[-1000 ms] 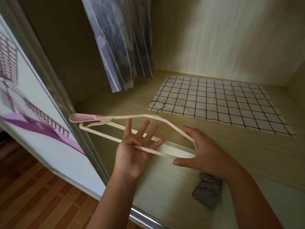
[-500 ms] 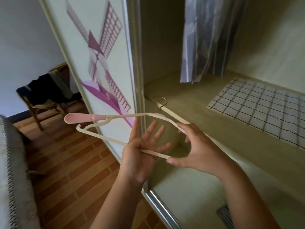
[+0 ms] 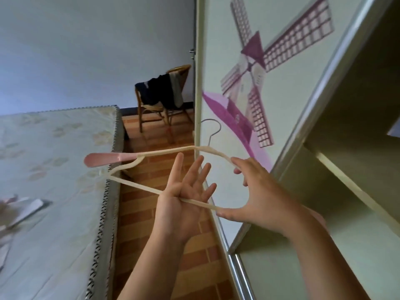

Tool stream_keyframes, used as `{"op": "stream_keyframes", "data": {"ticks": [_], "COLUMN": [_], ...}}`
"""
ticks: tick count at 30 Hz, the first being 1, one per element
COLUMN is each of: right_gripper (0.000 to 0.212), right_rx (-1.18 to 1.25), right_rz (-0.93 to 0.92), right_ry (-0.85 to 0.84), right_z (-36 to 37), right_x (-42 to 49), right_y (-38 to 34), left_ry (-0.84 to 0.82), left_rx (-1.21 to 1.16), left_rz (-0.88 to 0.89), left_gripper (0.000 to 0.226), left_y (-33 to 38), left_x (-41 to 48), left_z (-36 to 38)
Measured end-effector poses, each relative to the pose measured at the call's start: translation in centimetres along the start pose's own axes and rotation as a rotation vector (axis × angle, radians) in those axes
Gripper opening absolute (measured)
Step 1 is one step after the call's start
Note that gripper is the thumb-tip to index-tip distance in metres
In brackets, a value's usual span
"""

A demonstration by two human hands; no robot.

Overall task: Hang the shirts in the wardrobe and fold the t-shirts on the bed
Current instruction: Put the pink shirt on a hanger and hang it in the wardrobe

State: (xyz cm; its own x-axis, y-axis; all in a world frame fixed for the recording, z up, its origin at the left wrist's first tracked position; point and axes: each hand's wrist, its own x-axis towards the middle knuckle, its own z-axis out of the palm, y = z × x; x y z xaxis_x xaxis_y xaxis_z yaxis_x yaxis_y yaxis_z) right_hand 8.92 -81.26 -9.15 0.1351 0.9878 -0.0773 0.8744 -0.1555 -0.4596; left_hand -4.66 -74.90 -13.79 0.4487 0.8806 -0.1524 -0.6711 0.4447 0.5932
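1. Two hands carry one empty hanger [image 3: 166, 151]; no shirt is on it.
2. Change: a second ago the view faced into the wardrobe [image 3: 357, 109], with a garment hanging inside. It has since swung past the wardrobe door [image 3: 216, 83], and the bed [image 3: 54, 148] now lies left of the door.
3. The hanger has come along in the same hold and now sits in front of the door's lower edge, its pink tip towards the bed and its metal hook against the door panel.
4. Judgement: the person has turned away to fetch a shirt. The hanging step is not yet begun for this hanger.
5. Right hand [image 3: 266, 195]: spread wide, grasping the hanger's end nearest the door, fingers over the top arm and thumb under the bottom bar.
6. Left hand [image 3: 184, 198]: released, fingers straight and fanned, bottom bar lying across the palm. Whether the thumb hooks the bar cannot be told.
7. Pale cloth [image 3: 21, 211] lies on the bed, well left of the door, too blurred to identify.
8. Dark clothes are draped over a chair [image 3: 151, 109] beyond the door's far edge.
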Motion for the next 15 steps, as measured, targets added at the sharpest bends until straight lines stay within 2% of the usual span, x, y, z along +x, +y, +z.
{"op": "stream_keyframes", "data": {"ticks": [8, 15], "right_gripper": [0.097, 0.102], "right_rx": [0.018, 0.012], "right_rz": [-0.180, -0.335], "right_ry": [-0.123, -0.197], "right_z": [5.6, 10.8], "right_x": [6.5, 11.9], "right_y": [-8.4, -15.8], "left_ry": [0.172, 0.347], "left_rx": [-0.040, -0.103], "left_rz": [0.140, 0.207], "left_gripper": [0.082, 0.080], "left_y": [8.2, 14.9], "left_x": [-0.3, -0.8], "left_z": [-7.8, -14.1]}}
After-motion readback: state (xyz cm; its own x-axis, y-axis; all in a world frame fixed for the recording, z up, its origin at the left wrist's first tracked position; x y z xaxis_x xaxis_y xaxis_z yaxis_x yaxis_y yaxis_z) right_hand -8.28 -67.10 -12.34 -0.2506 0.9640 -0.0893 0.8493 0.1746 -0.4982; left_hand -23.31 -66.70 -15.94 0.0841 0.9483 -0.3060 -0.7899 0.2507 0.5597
